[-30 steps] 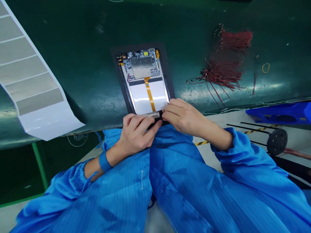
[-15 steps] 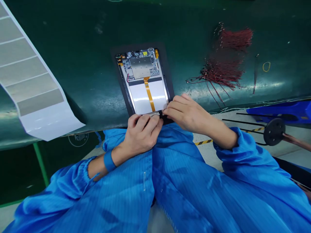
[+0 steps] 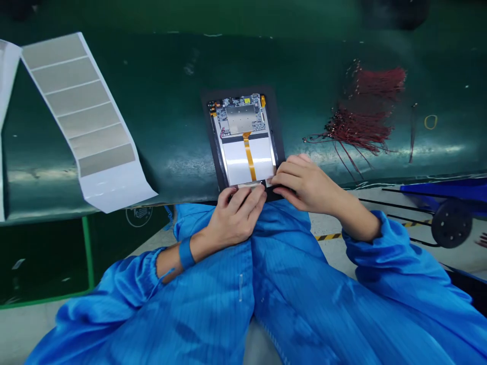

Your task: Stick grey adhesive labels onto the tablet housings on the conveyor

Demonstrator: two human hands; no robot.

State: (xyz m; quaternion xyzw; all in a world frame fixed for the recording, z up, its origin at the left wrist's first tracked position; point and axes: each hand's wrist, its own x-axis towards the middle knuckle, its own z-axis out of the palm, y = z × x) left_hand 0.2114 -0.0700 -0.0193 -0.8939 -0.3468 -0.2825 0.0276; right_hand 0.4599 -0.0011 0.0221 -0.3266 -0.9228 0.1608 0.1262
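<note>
A tablet (image 3: 236,159) with its back off lies at the table's near edge, circuit board at the far end. An orange ribbon cable (image 3: 249,159) runs down over its silvery battery (image 3: 238,157). My left hand (image 3: 238,215), a blue band around its wrist, has bent fingers pressed together on the tablet's near edge. At the near right corner is my right hand (image 3: 306,183), fingers curled and the thumb a little below them. Whatever lies between those fingertips is hidden. A small black piece shows between the two hands.
Red-and-black wires (image 3: 355,129) lie in two bunches at the right, near a single wire (image 3: 413,133) and a yellow rubber band (image 3: 430,122). A sheet of grey stickers (image 3: 89,114) hangs over the near edge at left. A black disc (image 3: 451,223) stands beyond the table at lower right.
The whole view has shifted, so the table and hands appear farther right and lower. My right thumb has come slightly away from its fingers. My left hand stays on the tablet's near edge.
</note>
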